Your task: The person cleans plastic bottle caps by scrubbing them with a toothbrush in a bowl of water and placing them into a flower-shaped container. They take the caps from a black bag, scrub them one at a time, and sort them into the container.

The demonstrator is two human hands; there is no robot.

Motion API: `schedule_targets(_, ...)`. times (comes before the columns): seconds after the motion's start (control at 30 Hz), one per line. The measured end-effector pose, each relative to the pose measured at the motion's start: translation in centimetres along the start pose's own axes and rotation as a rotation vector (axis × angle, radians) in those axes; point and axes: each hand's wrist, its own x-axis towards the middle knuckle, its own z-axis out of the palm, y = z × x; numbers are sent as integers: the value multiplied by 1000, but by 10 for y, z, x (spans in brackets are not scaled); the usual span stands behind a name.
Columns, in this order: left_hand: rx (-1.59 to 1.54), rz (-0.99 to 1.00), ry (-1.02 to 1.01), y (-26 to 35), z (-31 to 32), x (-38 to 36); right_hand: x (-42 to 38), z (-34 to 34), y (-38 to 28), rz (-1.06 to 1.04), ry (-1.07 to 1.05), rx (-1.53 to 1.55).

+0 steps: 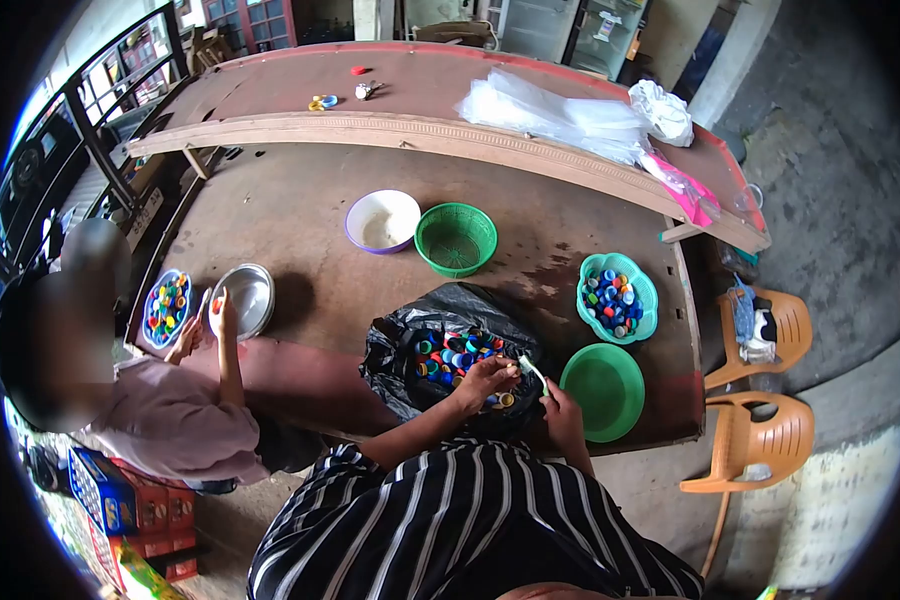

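My left hand [484, 384] pinches a small pale bottle cap [513, 370] over a black plastic bag [387, 352]. In my closed right hand [563, 410] is a thin toothbrush [538, 374] with a pale handle, its head right at the cap. Below my hands the bag lies spread, holding a heap of mixed bottle caps [450, 357] in blue, red, white and other colours. Close to my right hand stands a round green basin [604, 392]. Behind it a turquoise scalloped basket [586, 279] holds mostly blue caps.
A white basin [383, 222] and green basket [457, 240] stand mid-table. At left a person [175, 410] handles a cap beside a metal bowl [250, 300] and a basket of caps [167, 308]. Plastic bags [560, 112] lie on the raised shelf [270, 95]; orange chairs [755, 440] stand right.
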Motion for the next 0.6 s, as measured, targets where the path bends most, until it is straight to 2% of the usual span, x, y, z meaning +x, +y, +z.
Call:
schedule_targets(0.03,4,-13,-10,-1,-4,0,-2,8,2,-95,121,-88)
schedule_targets(0.07,-26,0,-13,-1,-9,-1,-6,14,5,-80,131,-86)
schedule_targets(0.13,-60,12,-35,1,-14,-5,-18,21,-8,-73,-13,-18)
schedule_targets(0.17,-55,-4,-45,2,-14,-5,-22,23,-15,-57,-1,-15)
schedule_targets(0.23,-49,1,-37,-4,-16,-4,-24,17,-35,94,56,-197)
schedule_targets(0.37,-105,-15,-48,-2,-17,-5,-29,14,-49,95,50,-101)
schedule_targets(0.43,-91,-23,-74,-2,-17,-3,-29,15,-43,119,-39,-46)
schedule_targets(0.47,-80,-24,-90,-2,-17,-2,-29,15,-41,124,-32,-51)
schedule_targets(0.53,-102,-46,-94,-2,-14,0,-26,10,-47,132,128,-277)
schedule_targets(0.6,-120,-76,-93,-3,-12,-1,-28,9,-50,113,58,-209)
